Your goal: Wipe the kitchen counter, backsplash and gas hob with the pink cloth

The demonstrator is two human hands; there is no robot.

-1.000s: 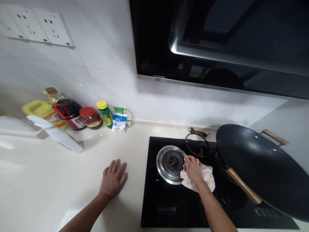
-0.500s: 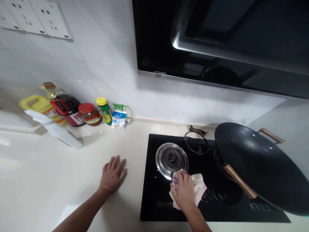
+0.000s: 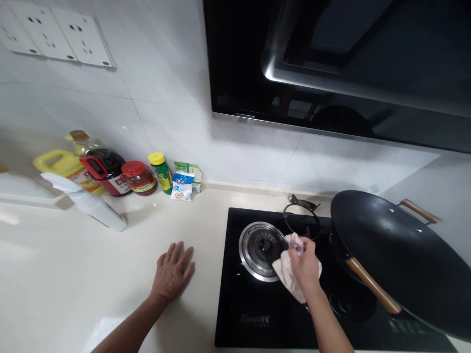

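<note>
My right hand (image 3: 306, 262) is closed around a crumpled pale cloth (image 3: 289, 272), right of the left burner (image 3: 263, 250) on the black glass gas stove (image 3: 250, 304). Part of the cloth hangs loose toward the burner's metal ring. Flat on the pale countertop (image 3: 195, 299), left of the stove, rests my left hand (image 3: 172, 272) with its fingers spread and nothing in it. A round black pan support (image 3: 302, 205), taken off the burner, lies at the stove's back edge.
A large black wok (image 3: 401, 255) with wooden handles covers the right burner. Along the wall stand a white spray bottle (image 3: 86, 201), a yellow jug (image 3: 59, 164), a dark red-handled bottle (image 3: 106, 171), a red-lidded jar (image 3: 139, 179), a green shaker (image 3: 162, 172) and a salt packet (image 3: 182, 186). The range hood (image 3: 331, 98) hangs above.
My right hand has moved with the cloth from the burner's front edge to its right side, farther back. My left hand stays in place on the countertop.
</note>
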